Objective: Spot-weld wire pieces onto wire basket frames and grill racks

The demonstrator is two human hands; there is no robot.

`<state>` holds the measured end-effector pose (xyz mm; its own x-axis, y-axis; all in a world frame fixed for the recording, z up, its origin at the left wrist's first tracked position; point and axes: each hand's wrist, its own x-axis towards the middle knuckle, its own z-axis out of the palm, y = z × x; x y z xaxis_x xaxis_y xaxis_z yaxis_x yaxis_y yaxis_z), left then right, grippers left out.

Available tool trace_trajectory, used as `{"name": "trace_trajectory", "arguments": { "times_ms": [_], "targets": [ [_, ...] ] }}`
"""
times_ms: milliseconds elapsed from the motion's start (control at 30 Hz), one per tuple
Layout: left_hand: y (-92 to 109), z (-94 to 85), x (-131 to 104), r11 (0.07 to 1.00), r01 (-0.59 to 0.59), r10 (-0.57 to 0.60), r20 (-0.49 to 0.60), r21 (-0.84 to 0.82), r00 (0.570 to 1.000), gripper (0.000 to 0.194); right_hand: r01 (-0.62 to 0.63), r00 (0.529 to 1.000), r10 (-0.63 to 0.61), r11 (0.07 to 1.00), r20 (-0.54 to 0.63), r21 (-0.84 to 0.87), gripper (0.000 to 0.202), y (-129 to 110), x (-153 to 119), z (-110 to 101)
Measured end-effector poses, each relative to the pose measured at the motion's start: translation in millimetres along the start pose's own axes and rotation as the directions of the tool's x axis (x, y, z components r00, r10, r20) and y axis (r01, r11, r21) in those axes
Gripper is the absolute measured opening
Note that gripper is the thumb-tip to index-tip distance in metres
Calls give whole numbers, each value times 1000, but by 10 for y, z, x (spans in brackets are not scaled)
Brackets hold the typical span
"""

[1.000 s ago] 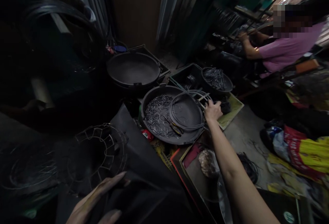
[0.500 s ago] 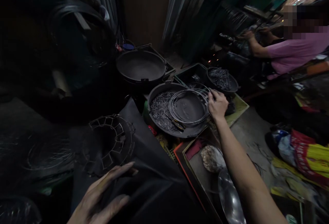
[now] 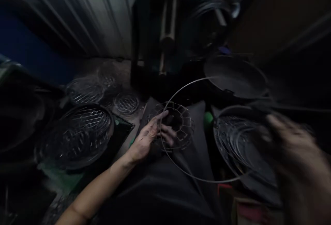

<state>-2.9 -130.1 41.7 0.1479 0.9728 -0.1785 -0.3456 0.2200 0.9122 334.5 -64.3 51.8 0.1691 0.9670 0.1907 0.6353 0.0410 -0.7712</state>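
A thin metal wire ring point(image 3: 190, 175) hangs in the air across the middle of the view. My right hand point(image 3: 294, 142), smeared by motion, is at the ring's right side and appears closed on it; its fingertips are unclear. My left hand point(image 3: 152, 135) has its fingers stretched out and apart, and the ring's left side crosses at these fingers. Below and beyond my left hand, a round metal wire frame point(image 3: 184, 120) with short spokes rests over dark cloth point(image 3: 165, 187). Behind my right hand is a wide pan point(image 3: 218, 140) with coiled wire rings in it.
A second dark pan point(image 3: 235, 77) stands farther back on the right. At left, a large round container point(image 3: 111, 132) holds wire grids, with more round wire grids point(image 3: 126, 103) on the floor behind. A dark machine with a rod point(image 3: 168, 28) rises ahead.
The view has swung left. My right hand has come away from the coil in the pan with one wire ring. My left hand has moved forward to the wire frame.
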Motion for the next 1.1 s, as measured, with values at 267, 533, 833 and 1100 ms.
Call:
{"name": "trace_trajectory", "arguments": {
  "times_ms": [267, 533, 833, 1100],
  "targets": [
    [-434, -868, 280, 819, 139, 153, -446, 556, 882, 39, 72, 964, -14, 975, 265, -212, 45, -17, 203, 1552],
    [-822, -1103, 463, 463, 242, 61, -303, 853, 951, 41, 130, 925, 19, 923, 379, -362, 52, 394, 82, 1636],
    [-818, -1157, 441, 382, 243, -70, -234, 892, 970, 51, 266, 864, -30, 874, 502, -406, 49, 419, 176, 1629],
    [-1019, -1236, 433, 339, 246, -62, -240, 908, 969, 52, -77, 766, 182, 978, 616, -193, 45, 541, 285, 1583]
  ]
}}
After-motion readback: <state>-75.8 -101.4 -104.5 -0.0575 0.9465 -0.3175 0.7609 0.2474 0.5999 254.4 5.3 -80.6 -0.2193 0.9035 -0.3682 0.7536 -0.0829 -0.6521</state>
